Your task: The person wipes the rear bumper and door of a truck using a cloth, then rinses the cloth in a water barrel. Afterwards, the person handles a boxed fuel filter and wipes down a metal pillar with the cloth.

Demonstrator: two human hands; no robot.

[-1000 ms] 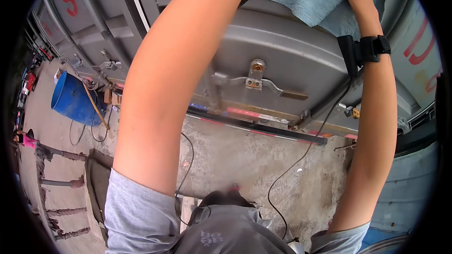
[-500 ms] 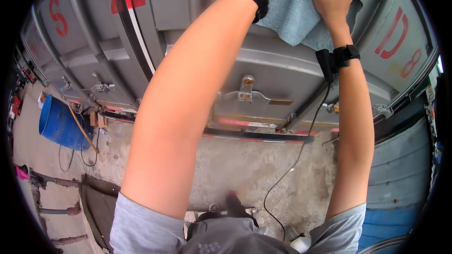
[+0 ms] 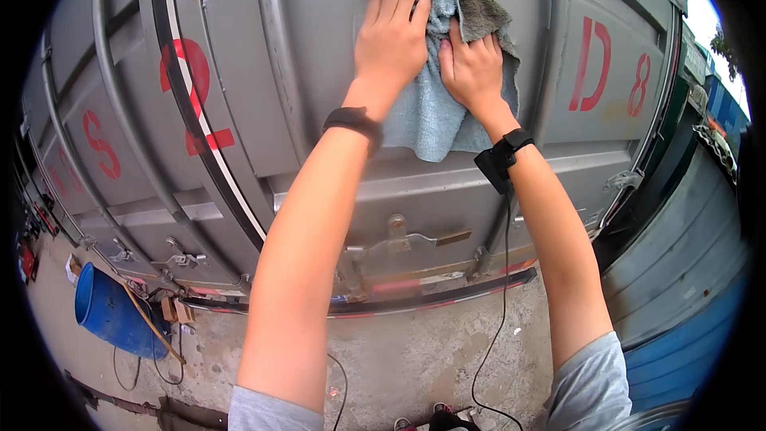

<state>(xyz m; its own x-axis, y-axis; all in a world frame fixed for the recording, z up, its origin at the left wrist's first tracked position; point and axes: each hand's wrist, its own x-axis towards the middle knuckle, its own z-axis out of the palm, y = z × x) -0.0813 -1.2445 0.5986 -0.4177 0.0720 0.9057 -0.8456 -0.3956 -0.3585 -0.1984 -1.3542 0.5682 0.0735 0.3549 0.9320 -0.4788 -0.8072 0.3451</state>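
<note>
"Two hands are up on the cloth [image 3: 427, 124], right?"

"Yes. The left hand [image 3: 391, 48] lies with its fingers stretched upward, a little apart, over the left part of it. The right hand [image 3: 476, 76] is just beside it, fingers bent and close together, thumb out toward the left hand."

"Is the right hand pinching the cloth?"

"I can't tell; a grey-brown fold [image 3: 483, 14] sits over those fingertips and hides them."

"And where does the cloth hang?"

"Against the grey metal door [image 3: 327, 64], bunched up between the two sets of fingers, with a pale blue part falling loose below them."

"What else is near the fingers?"

"One upright bar [image 3: 275, 40] to their left, another bar [image 3: 558, 40] to their right. Past that second bar are a red D [image 3: 590, 64] and a red 8 [image 3: 638, 85]. Well to the left of the fingers there's a red 2 [image 3: 191, 80]."

"Below them?"

"A latch [image 3: 399, 235] on the door, then concrete ground [image 3: 399, 351]. A black wristband [image 3: 353, 121] is on the left wrist; a black strap [image 3: 503, 158] is on the right one, with a thin cable [image 3: 504, 295] running down from it. Far below and left of the fingers, a blue drum [image 3: 120, 311] has a stick [image 3: 152, 323] leaning by it."
</note>
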